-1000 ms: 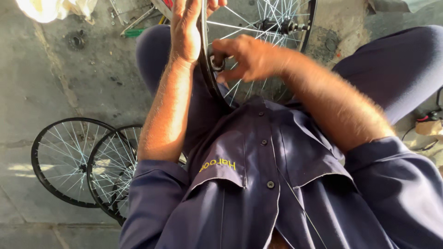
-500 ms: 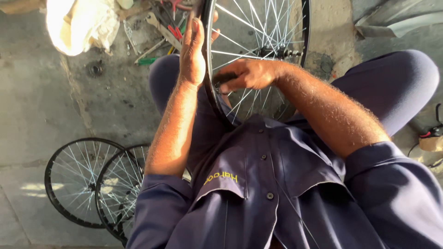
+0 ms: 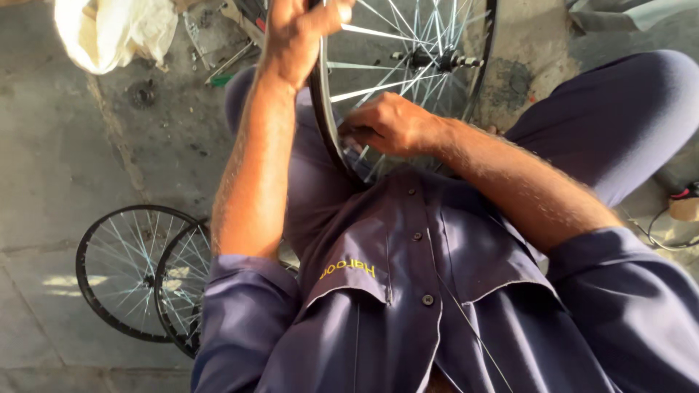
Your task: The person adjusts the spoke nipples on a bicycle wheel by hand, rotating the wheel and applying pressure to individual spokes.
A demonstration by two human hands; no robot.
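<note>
Looking down at a seated person in a dark blue work shirt and trousers, holding a spoked bicycle wheel [image 3: 408,65] upright between the knees. The left hand [image 3: 298,33] grips the black rim near the top of the frame. The right hand [image 3: 386,124] is curled at the lower rim, fingers among the spokes. Two more spoked wheels [image 3: 145,280] lie overlapping on the concrete floor [image 3: 65,167] at lower left. A pale cloth bag [image 3: 116,29] lies at upper left, with small tools scattered beside it.
</note>
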